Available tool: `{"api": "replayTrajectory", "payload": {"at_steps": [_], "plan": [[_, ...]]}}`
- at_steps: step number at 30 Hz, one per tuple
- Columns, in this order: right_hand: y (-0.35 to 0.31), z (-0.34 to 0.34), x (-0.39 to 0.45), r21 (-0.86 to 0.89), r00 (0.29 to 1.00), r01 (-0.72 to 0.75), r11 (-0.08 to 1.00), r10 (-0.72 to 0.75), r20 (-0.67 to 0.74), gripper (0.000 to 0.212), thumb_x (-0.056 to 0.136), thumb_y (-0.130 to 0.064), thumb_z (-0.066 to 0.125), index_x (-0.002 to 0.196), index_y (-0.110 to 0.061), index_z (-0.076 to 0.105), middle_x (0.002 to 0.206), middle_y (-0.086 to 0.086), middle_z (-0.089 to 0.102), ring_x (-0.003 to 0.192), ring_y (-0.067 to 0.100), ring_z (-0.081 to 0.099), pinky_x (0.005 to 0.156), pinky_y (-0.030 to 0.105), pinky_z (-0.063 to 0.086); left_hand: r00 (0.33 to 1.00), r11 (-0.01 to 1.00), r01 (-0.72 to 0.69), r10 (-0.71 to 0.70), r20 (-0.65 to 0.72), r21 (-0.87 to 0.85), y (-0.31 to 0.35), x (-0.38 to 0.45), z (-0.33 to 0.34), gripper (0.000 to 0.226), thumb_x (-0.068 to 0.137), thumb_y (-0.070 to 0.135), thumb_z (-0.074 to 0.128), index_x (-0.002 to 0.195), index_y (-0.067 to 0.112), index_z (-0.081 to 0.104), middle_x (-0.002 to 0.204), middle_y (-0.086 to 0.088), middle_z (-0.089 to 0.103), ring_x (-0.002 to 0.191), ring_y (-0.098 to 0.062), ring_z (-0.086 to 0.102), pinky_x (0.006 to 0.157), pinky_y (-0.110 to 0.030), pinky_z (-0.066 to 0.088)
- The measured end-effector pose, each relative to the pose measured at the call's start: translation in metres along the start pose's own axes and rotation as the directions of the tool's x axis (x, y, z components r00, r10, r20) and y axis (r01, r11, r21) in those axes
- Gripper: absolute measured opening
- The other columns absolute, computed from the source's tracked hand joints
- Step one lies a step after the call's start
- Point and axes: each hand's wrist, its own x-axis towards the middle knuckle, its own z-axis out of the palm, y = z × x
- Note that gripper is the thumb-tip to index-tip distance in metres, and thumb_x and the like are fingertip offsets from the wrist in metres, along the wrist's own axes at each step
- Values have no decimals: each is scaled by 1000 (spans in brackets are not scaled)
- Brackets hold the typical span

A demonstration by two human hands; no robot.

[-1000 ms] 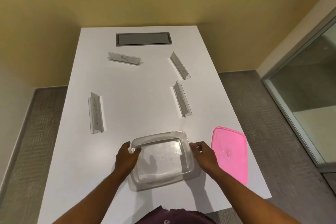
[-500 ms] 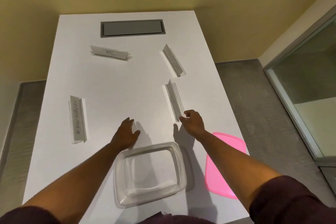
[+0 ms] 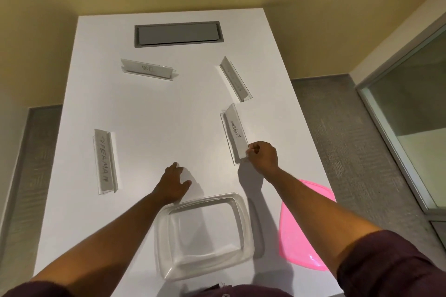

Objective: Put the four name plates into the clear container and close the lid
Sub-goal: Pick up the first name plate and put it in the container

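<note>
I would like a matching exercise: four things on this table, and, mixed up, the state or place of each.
1. clear container
2. pink lid
3. nearest right name plate
4. left hand

a. pinched at its near end by the right hand
b. lying right of the container
c. empty, uncovered
d. open, palm down, at the container's far rim

Pairs: 1-c, 2-b, 3-a, 4-d
</note>
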Motion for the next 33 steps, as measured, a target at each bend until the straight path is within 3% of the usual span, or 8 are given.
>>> {"api": "replayTrajectory", "payload": {"at_steps": [5, 9, 13, 18, 21, 26, 31, 33], "plan": [[-17, -12, -29, 436, 976, -105, 894, 8, 218, 11, 92, 3, 64, 89, -4, 73, 78, 7, 67, 62, 18, 68, 67, 27, 58, 988, 976, -131, 112, -110, -175, 32, -20, -18, 64, 96, 32, 60, 150, 10, 33, 161, -10, 27, 142, -24, 40, 113, -26, 30], [-19, -15, -72, 543, 928, -152, 826, -70, 366, 12, 93, 4, 66, 103, 4, 72, 84, 13, 68, 66, 23, 68, 70, 27, 61, 929, 907, -306, 218, -298, -290, 68, -47, -30, 91, 89, 35, 69, 157, 18, 10, 166, -6, 10, 149, -21, 24, 118, -40, 33], [-18, -16, -108, 514, 887, -170, 841, -97, 452, 19, 95, 2, 65, 111, 8, 70, 91, 15, 67, 72, 23, 68, 71, 28, 61, 737, 849, -527, 479, -477, 38, 70, -74, -45, 114, 77, 17, 81, 156, 34, 0, 166, 5, -17, 152, -20, 12, 100, -34, 47], [-20, -28, -137, 480, 847, -182, 858, -111, 519, 21, 99, 4, 57, 113, 8, 71, 98, 18, 67, 72, 22, 63, 71, 29, 58, 677, 796, -408, 593, -436, 448, 39, -101, -56, 65, 84, 25, 74, 141, 32, 45, 166, 3, 16, 154, -31, 5, 118, -59, 24], [-21, -34, -146, 444, 824, -165, 881, -125, 553, 20, 99, 5, 55, 101, 4, 74, 99, 20, 67, 68, 20, 59, 69, 30, 57, 675, 782, -433, 611, -414, 448, 22, -114, -59, 46, 88, 24, 70, 132, 28, 58, 153, 3, 44, 151, -27, 24, 119, -55, 25], [-19, -37, -150, 264, 802, -82, 961, -94, 589, 20, 97, 6, 52, 103, 18, 66, 85, 4, 78, 69, 21, 61, 72, 33, 61, 690, 777, -413, 608, -393, 475, 11, -141, -50, 36, 89, 28, 68, 125, 26, 65, 130, 1, 66, 128, -21, 56, 119, -48, 28], [-24, -40, -161, 10, 875, 274, 962, -253, 413, 26, 100, -39, 60, 111, -20, 75, 115, -10, 74, 106, 8, 67, 89, 27, 49, 710, 821, -399, 558, -430, 407, -5, -163, -29, 27, 94, 36, 59, 118, 29, 69, 108, 8, 70, 102, -15, 66, 120, -41, 28], [-29, -40, -169, -69, 840, 429, 901, -369, 399, 35, 98, -49, 59, 122, -27, 71, 121, -16, 70, 112, 1, 64, 96, 26, 47, 718, 838, -398, 538, -443, 373, -9, -172, -21, 26, 95, 39, 58, 117, 31, 70, 108, 9, 70, 102, -15, 66, 118, -37, 32]]}}
